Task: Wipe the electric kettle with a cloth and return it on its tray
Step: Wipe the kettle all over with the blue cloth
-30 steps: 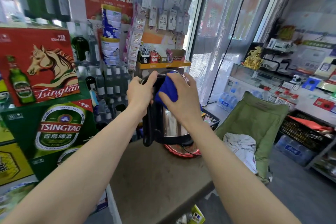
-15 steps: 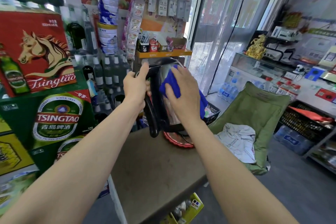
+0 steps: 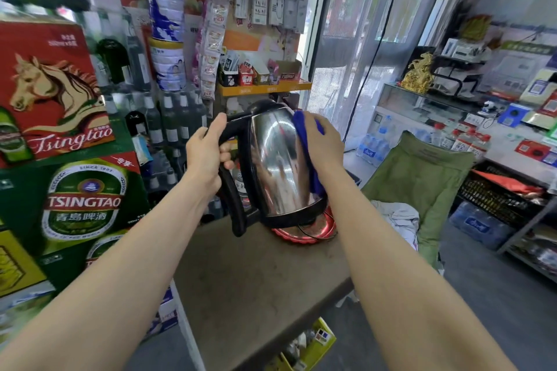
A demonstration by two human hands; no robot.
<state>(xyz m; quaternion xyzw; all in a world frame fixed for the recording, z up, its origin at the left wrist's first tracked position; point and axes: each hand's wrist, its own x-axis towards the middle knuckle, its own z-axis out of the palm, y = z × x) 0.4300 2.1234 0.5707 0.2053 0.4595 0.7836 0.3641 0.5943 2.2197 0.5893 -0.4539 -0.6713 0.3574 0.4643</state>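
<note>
A shiny steel electric kettle [image 3: 277,166] with a black lid, handle and base ring hangs tilted just above a round red tray [image 3: 304,235] at the far end of a brown table [image 3: 256,286]. My left hand [image 3: 208,153] is wrapped around the black handle on the kettle's left. My right hand [image 3: 322,144] presses a blue cloth [image 3: 304,141] flat against the kettle's right side, near the top. A dark cord lies across the tray under the kettle.
Stacked beer cartons [image 3: 60,159] and rows of bottles [image 3: 168,123] crowd the left. A rack of hanging goods stands behind the kettle. A green folding chair [image 3: 422,178] with a white cloth sits right of the table, before a glass counter [image 3: 452,111].
The kettle has turned so its steel body faces me. My right hand with the cloth slid from the lid and front round to the right side. My left hand keeps its hold on the handle.
</note>
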